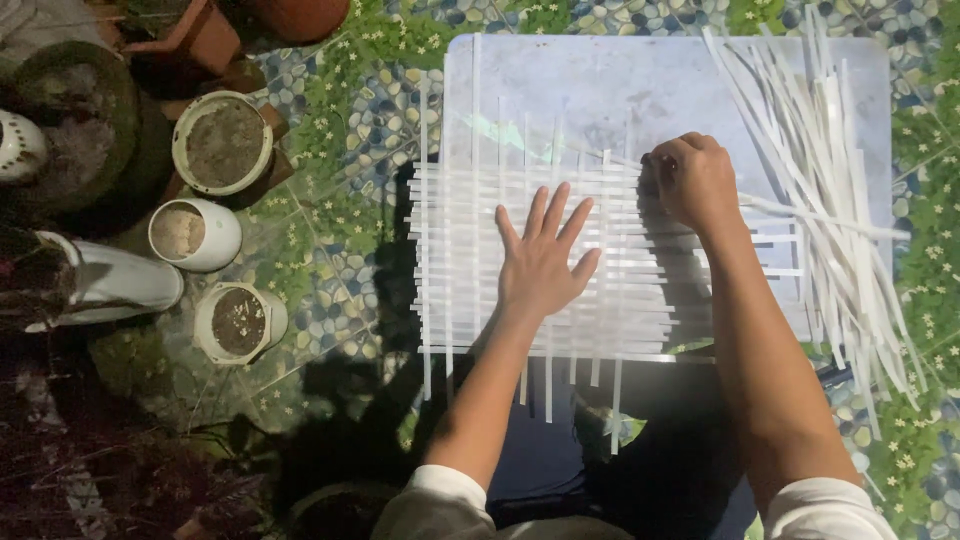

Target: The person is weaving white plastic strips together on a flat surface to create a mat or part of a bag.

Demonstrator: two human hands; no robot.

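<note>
The woven mat point(560, 250) of white strips lay on the grey board point(600, 90), its near ends overhanging the board's edge. Bare board showed beyond it. The left hand point(540, 260) pressed flat, fingers spread wide. The right hand point(695, 180) pinched a strip point(820, 218) running sideways toward the loose strips point(830, 150).
</note>
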